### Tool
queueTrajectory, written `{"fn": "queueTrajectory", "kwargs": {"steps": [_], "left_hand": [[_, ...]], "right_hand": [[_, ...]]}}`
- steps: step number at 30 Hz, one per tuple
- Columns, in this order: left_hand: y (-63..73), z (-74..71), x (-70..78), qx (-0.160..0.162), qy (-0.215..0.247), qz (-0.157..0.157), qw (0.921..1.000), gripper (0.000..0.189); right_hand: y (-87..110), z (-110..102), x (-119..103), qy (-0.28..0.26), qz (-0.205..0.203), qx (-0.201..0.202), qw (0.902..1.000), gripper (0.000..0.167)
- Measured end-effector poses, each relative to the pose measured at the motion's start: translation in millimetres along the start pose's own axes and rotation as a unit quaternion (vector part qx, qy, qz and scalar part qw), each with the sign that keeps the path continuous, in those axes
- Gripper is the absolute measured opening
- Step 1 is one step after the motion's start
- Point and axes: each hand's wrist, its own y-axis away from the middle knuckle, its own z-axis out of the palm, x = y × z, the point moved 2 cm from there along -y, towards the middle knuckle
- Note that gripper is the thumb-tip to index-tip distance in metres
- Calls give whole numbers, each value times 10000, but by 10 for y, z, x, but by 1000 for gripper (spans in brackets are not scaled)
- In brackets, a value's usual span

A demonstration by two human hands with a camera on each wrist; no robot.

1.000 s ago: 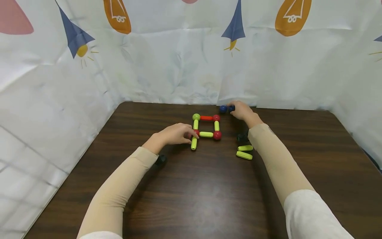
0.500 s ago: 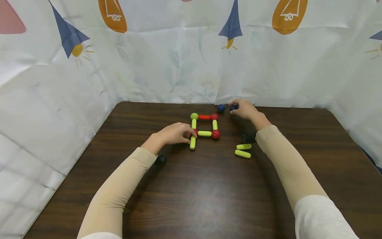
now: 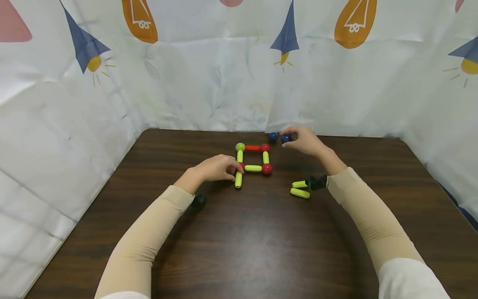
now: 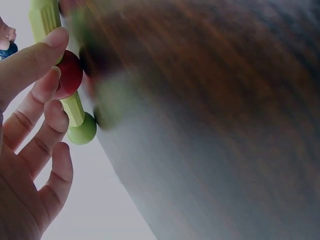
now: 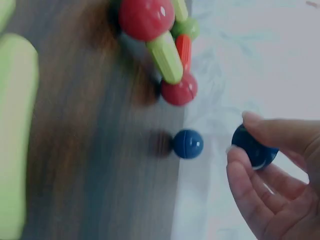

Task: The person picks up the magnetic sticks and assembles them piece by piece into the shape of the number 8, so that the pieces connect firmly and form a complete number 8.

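The right hand [image 3: 304,142] pinches one blue ball [image 3: 285,138] between thumb and fingers [image 5: 252,192], lifted just above the far edge of the dark wooden counter [image 3: 246,245]. A second blue ball [image 3: 273,136] lies on the counter just beside it, apart from the hand.

The left hand [image 3: 213,169] rests its curled fingers [image 4: 47,90] on the near left corner of a square frame [image 3: 253,158], touching a red ball [image 4: 69,74] there.

The frame counts three red balls, one green ball, one red rod and four yellow-green rods, one of which juts toward the person.

Two loose yellow-green rods [image 3: 300,189] lie side by side, right of the frame, near the right forearm.
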Motion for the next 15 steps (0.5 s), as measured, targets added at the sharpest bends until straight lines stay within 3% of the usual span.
{"fn": "queueTrajectory", "kwargs": {"steps": [11,15], "left_hand": [[9,-15,11,-30,18,50,10000,31],[9,-22,12,-85,27,13,10000,32]], "right_hand": [[316,212,-229,-238,-253,-114,9993,43],[420,340,-323,-271,-436,-333,9981,43]]}}
